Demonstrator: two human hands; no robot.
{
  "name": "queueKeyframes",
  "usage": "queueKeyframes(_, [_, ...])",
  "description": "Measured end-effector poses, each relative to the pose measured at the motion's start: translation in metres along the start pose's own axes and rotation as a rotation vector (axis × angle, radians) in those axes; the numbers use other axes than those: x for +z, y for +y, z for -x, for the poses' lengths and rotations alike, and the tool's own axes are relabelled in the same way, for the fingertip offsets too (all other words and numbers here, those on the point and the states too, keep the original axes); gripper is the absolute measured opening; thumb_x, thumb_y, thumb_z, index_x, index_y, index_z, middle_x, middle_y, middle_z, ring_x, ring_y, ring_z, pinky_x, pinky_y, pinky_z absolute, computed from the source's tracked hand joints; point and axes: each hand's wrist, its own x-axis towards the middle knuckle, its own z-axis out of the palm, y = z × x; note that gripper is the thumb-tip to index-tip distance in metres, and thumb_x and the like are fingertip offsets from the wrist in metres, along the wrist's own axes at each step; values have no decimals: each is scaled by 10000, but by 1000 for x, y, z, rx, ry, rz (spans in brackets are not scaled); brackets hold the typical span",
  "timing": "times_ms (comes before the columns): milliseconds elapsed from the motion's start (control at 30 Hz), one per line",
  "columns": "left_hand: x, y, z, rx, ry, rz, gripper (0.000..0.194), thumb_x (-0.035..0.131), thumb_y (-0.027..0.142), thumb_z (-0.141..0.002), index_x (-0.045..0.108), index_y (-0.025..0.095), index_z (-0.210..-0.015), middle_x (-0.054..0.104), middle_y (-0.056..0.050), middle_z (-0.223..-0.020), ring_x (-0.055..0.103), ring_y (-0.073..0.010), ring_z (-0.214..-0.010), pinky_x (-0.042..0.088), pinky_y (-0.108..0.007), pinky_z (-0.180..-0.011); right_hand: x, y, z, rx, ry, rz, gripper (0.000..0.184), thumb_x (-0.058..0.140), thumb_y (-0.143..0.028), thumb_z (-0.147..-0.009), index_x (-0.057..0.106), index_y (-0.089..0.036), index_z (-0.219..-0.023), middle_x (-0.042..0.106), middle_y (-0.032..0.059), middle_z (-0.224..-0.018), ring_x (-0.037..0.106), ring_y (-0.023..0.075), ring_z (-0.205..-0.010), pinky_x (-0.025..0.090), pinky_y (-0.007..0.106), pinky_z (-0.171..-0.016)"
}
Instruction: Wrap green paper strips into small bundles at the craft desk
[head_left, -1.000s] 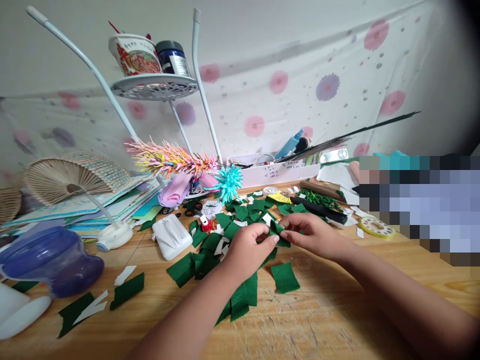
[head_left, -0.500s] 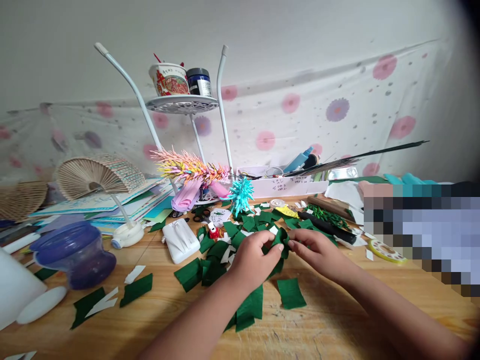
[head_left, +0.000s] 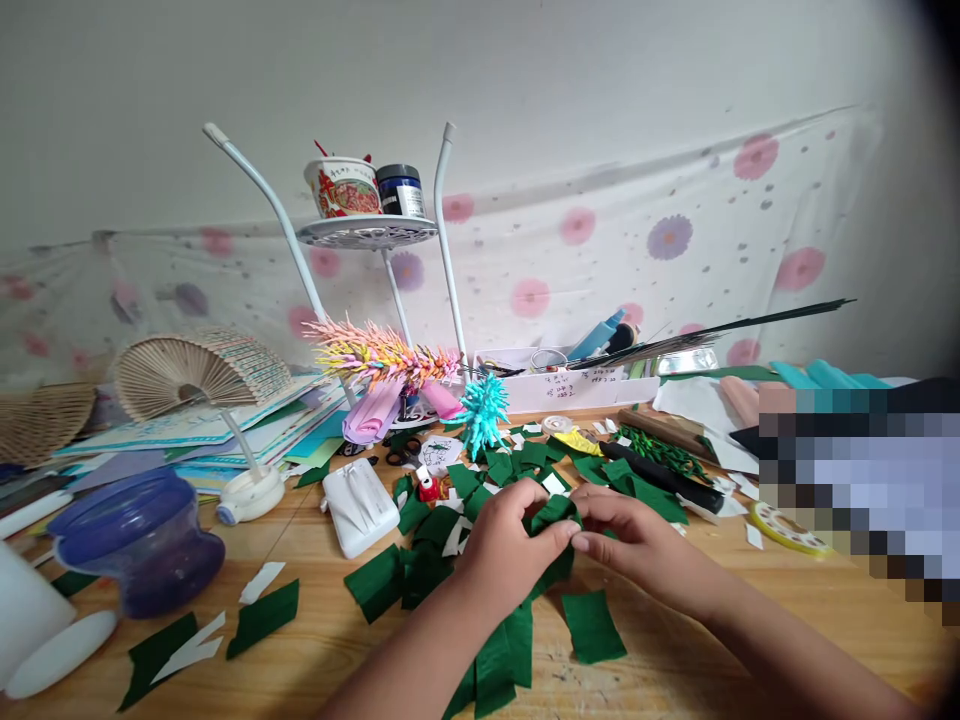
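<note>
Hands (head_left: 517, 535) pinch green paper (head_left: 555, 513); white box (head_left: 630, 390) holds blue bottle (head_left: 598, 336).

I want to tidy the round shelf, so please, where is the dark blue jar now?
In the head view, the dark blue jar stands left of centre, on the round shelf, just right of the noodle bowl.

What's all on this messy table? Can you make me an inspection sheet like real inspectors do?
Surface: wooden tabletop, scuffed near the front.
Job's things: green paper pieces, scattered, many overlapping.
Clutter: scissors, bamboo fan, yellow-rimmed spool, white paper scraps.
Grippers: bare hands; left hand holds a green piece, right hand at its edge, grip partly hidden.
Cables: nothing seen for certain.
Surroundings: flowered sheet along the wall; blurred patch at right, unclear.
</note>
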Motion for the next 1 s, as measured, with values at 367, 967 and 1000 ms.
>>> queueKeyframes(367, [4, 0, 2, 45, -70, 20, 115, 454, 265, -728, 492, 162, -695, 417, 42, -572, 368, -89, -539, 292, -199, -490, 3, 20, -1, 79, 117, -378, 220, 578, -341, -691, 472, -193, -815, 498, 1, -696, 489, 136, -673, 413, 264, -612])
queueKeyframes(967, [-2, 5, 0, 227, 2, -218, 199, 530, 198, -692, 529, 207, -890, 558, -18, -808, 504, -155, -743, 404, -269, -691, 2, 15, 0, 114, 61, -323, 200, 506, -304, -751, 551, -165, -888, 584, 52, -878, 521, 171, -826, 410, 316, -755])
queueKeyframes(1000, [-2, 5, 0, 229, 3, -229, 197, 526, 199, -697, 527, 209, -894, 559, -16, -806, 504, -155, -748, 403, -268, -690, 3, 16, -1, 102, 68, -352, 197, 513, -303, -747, 536, -167, -887, 579, 46, -863, 520, 165, -815, 413, 308, -741])
